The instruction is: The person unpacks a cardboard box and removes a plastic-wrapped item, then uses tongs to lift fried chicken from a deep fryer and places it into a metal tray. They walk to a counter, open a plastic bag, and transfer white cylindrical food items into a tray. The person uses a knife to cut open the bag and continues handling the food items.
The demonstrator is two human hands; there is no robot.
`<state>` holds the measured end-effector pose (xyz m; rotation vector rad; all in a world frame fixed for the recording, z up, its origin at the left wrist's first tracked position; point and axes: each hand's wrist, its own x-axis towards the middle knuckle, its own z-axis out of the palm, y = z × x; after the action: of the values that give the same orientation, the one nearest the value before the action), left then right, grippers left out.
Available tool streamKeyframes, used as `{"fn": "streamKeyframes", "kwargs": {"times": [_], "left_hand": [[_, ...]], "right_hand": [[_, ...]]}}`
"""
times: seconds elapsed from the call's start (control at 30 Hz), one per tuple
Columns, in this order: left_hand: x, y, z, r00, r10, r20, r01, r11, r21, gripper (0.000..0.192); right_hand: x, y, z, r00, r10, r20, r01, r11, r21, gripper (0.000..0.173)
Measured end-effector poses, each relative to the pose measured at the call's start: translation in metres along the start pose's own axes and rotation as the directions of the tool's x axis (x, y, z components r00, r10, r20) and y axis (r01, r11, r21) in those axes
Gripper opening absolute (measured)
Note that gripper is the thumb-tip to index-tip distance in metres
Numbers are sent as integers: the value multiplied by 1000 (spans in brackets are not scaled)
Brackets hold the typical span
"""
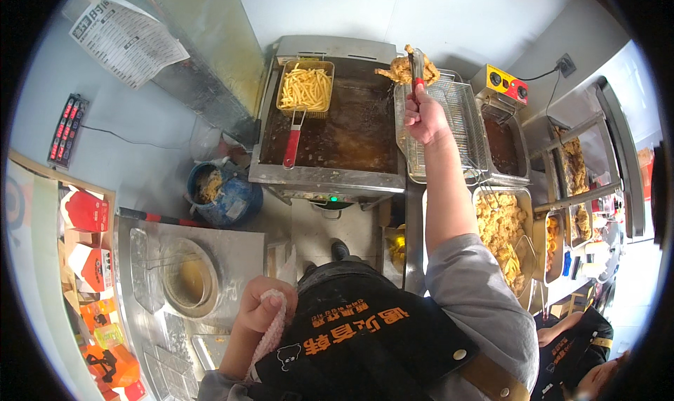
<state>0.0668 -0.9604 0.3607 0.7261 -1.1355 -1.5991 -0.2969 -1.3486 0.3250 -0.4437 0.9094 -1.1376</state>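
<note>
My right hand [425, 117] grips red-handled tongs [417, 66], which hold a large piece of fried chicken [401, 71] above the back left corner of a wire draining rack [447, 122], beside the fryer. At my left side, near the apron, my left hand [266, 303] is closed around a pink cloth [271, 332]. In front of me is a wide fryer of dark oil [353, 132]. A wire basket of French fries [305, 90] sits at its back left, with its red handle [291, 149] pointing towards me.
A smaller fryer [503, 143] with a yellow and red control box stands right of the rack. Trays of fried chicken pieces [503, 222] lie nearer on the right. At left are a blue bin [226, 198] and a metal bowl with a strainer [189, 280]. Another person [568, 348] is at lower right.
</note>
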Motion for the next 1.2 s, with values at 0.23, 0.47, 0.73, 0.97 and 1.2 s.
{"fn": "streamKeyframes", "kwargs": {"times": [0.23,0.47,0.73,0.97,1.2], "left_hand": [[10,-3,4,998,-40,49,40,999,1,60],[21,-10,10,996,-40,86,37,999,31,62],[28,-10,23,989,-85,117,89,996,-28,60],[28,-7,31,981,-99,167,101,995,-4,55],[21,-11,35,972,-28,232,42,998,-56,52]], "right_hand": [[-9,-47,-58,988,-59,-146,55,998,-29,41],[-8,-31,-125,959,10,-284,9,998,66,41],[-41,19,-158,958,37,-283,-2,992,124,40],[-76,57,-144,955,108,-275,-48,975,215,45],[-106,75,-134,940,147,-307,-64,962,264,53]]}}
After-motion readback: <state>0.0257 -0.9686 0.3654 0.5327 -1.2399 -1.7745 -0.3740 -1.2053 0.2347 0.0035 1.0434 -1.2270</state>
